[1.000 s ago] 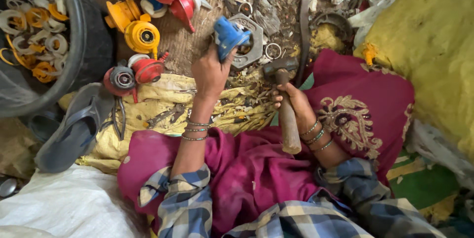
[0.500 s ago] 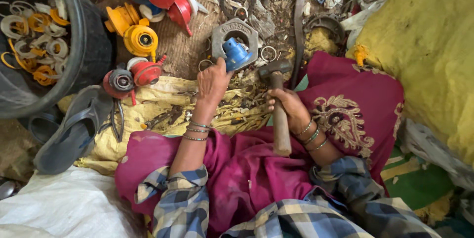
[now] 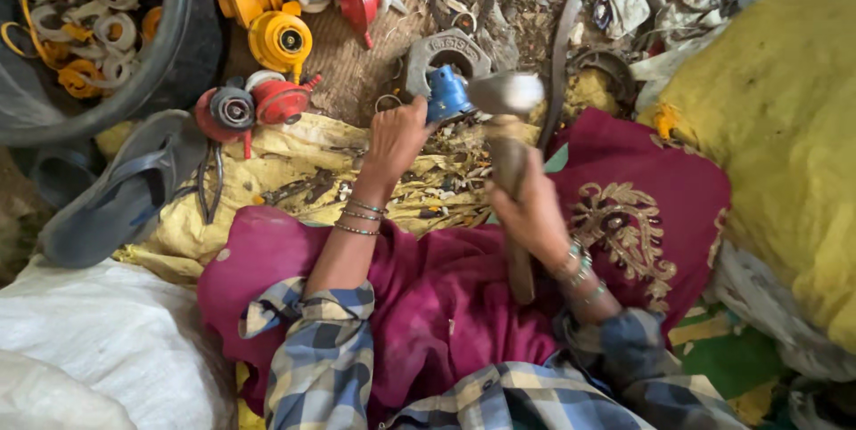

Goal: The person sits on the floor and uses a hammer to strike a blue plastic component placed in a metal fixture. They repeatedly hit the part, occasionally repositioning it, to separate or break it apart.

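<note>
Both hands work over the lap, well apart. Nearest, the right hand [image 3: 535, 211] is wrapped tight around the wooden handle of a hammer [image 3: 506, 140], whose blurred metal head hangs raised just beside the blue fitting [image 3: 446, 95]. Further out, the left hand [image 3: 395, 138] pinches that blue fitting and steadies it against a grey metal block [image 3: 446, 48] with a round hole. The step looks like striking the fitting apart; the next blow calls for a square hit on the fitting, clear of the left fingers. Beyond lie red and yellow fittings [image 3: 267, 33] and a black tub [image 3: 169, 55] of rings.
</note>
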